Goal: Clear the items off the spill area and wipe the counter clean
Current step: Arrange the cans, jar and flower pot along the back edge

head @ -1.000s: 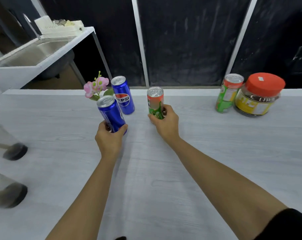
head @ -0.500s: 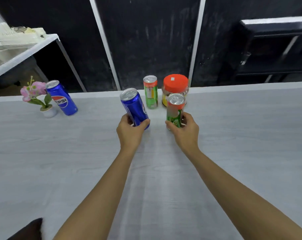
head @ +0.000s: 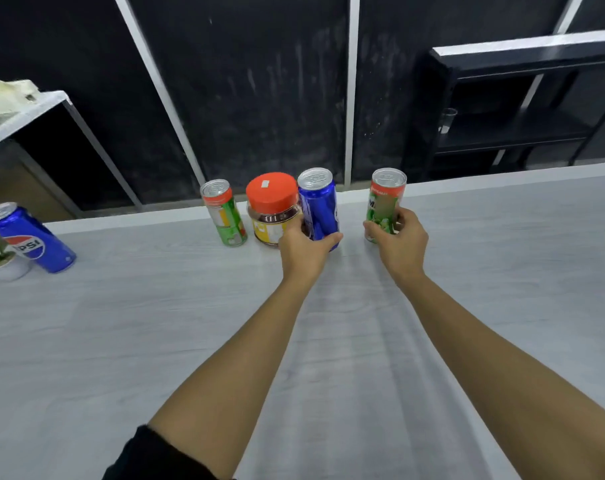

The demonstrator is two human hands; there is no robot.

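Observation:
My left hand (head: 304,249) grips a blue can (head: 320,206) low on its body, right beside a jar with an orange lid (head: 272,207) near the counter's far edge. My right hand (head: 399,242) holds a green and orange can (head: 384,202) a little to the right of it. Both cans are upright, with their bases at or just above the grey wood-grain counter (head: 155,341). Another green can (head: 224,213) stands left of the jar. A second blue Pepsi can (head: 30,242) stands at far left.
A small white pot with a plant (head: 3,261) sits by the Pepsi can at the left edge. Behind the counter is a dark wall, a white sink unit (head: 24,109) at left and a black shelf unit (head: 522,105) at right.
Both hands have carried their cans to the right and toward the far edge, from beside the flower pot to next to the jar. The view has swung right with them.

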